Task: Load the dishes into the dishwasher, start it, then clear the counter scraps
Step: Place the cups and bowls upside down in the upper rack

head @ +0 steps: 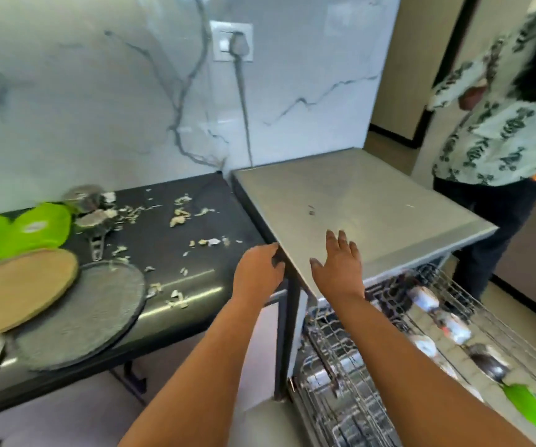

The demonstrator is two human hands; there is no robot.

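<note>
Grey metal topped the dishwasher (357,201), its wire racks (421,333) pulled out with cups and a green dish inside. Left hand (258,272) curled over the top's near corner; right hand (337,266) lay flat, fingers spread. Pale scraps (179,216) littered the black table (195,262) beside two green bowls (18,230), a round wooden board (18,291) and a grey plate (79,314). No writing was legible.
</note>
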